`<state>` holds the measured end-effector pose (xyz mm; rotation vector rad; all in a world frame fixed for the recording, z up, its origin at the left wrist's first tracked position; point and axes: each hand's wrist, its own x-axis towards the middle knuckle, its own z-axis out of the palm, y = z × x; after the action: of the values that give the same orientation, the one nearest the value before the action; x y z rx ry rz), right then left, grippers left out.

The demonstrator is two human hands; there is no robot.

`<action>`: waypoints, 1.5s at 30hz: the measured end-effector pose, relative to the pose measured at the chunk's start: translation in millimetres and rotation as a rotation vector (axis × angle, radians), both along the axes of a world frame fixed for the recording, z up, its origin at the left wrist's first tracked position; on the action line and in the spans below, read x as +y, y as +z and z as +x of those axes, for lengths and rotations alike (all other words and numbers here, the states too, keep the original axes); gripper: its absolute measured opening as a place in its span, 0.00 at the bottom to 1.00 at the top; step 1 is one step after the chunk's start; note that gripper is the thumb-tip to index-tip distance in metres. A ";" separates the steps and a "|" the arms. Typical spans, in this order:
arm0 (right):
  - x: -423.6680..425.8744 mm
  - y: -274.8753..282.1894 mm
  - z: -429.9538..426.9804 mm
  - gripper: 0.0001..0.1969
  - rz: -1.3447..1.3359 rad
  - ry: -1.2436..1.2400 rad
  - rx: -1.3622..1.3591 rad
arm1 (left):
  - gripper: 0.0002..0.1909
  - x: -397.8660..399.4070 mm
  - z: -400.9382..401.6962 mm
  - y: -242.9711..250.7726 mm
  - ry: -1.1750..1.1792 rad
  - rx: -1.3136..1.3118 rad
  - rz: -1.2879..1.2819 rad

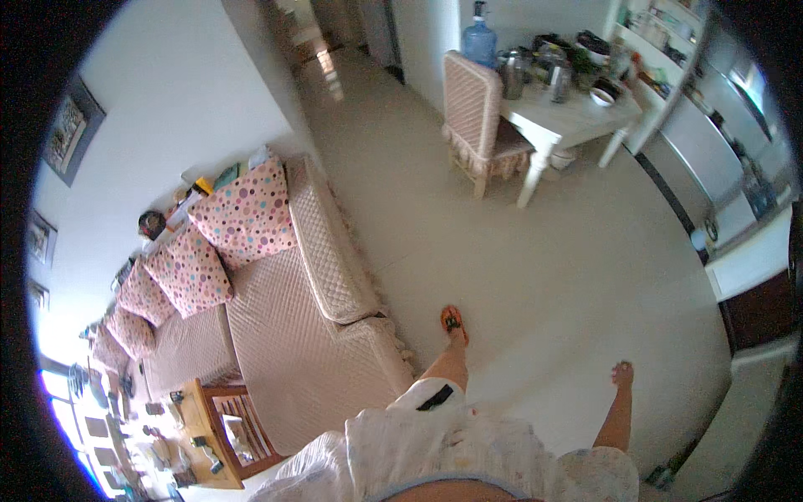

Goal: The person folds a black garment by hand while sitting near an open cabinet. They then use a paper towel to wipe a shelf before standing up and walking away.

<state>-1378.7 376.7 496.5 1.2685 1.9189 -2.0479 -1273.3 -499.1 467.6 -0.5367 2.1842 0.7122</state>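
Note:
My right hand hangs out to the right above the pale tiled floor, touching no furniture. Its fingers look loosely curled, but it is too small and blurred to show whether anything is in them. My left hand is out of view. Before me, one foot in an orange sandal is on the floor. To the left stands a long sofa with a quilted pink-beige cover, its armrest facing the walkway. Polka-dot cushions lean along its back.
Ahead stand a white table crowded with metal flasks and bowls, a covered chair and a blue water bottle. A wooden table is at lower left. Cabinets line the right. A corridor runs ahead.

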 end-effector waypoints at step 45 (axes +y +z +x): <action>-884.2 6.3 -1332.2 0.23 0.513 1.254 -0.438 | 0.16 -573.5 -1121.8 6.1 0.561 0.029 -0.067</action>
<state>-2710.8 -507.5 502.7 0.2349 2.1385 -0.6379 -2395.1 -1072.6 473.7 -1.2056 2.0983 0.9389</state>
